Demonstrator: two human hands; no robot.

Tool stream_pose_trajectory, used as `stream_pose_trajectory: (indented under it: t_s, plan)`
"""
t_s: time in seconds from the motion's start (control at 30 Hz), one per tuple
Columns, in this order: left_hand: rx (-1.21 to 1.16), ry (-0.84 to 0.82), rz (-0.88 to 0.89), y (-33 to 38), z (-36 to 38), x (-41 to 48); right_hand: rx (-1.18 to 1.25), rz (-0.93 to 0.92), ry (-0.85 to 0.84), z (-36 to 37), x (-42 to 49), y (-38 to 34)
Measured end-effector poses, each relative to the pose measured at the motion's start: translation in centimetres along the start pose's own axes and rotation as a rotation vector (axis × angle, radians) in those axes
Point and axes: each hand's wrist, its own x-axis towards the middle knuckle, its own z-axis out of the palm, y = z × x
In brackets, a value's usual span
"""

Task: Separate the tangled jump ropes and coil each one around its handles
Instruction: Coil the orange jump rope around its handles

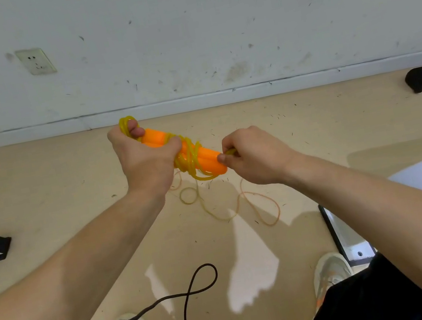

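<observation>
Beige floor (pixel 40 190); 2 orange handles (pixel 211 161), upper-left to lower-right; left hand (pixel 145 163) gripping, right hand (pixel 257 156) pinching rope (pixel 187 161).

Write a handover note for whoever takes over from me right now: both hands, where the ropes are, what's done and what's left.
Left hand: grips the two orange handles, held side by side above the floor.
Right hand: pinches the yellow rope at the handles' right end.
Done: several turns of yellow rope are wound round the handles.
Left: finish and tidy the coil. Loose yellowish loops and a paler orange strand lie on the floor below; I cannot tell which rope each belongs to.
A black cord crosses the foreground; it may not be a jump rope.
</observation>
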Motion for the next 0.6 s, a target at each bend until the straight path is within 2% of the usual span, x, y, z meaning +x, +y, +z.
stream_pose_trajectory:
  t_s: [0.27, 0.43, 0.6]
  plan:
    - [0.027, 0.115, -0.035, 0.01, 0.38, -0.74, -0.002, 0.008, 0.102, 1.07, 0.13, -0.13]
    - [-0.005, 0.141, -0.135, -0.05, 0.12, -0.27, 0.001, -0.1, 0.135, 0.48, 0.07, -0.04]
    - [-0.021, 0.138, -0.185, -0.11, 0.23, -0.34, -0.131, -0.175, 0.117, 0.57, -0.11, 0.08]
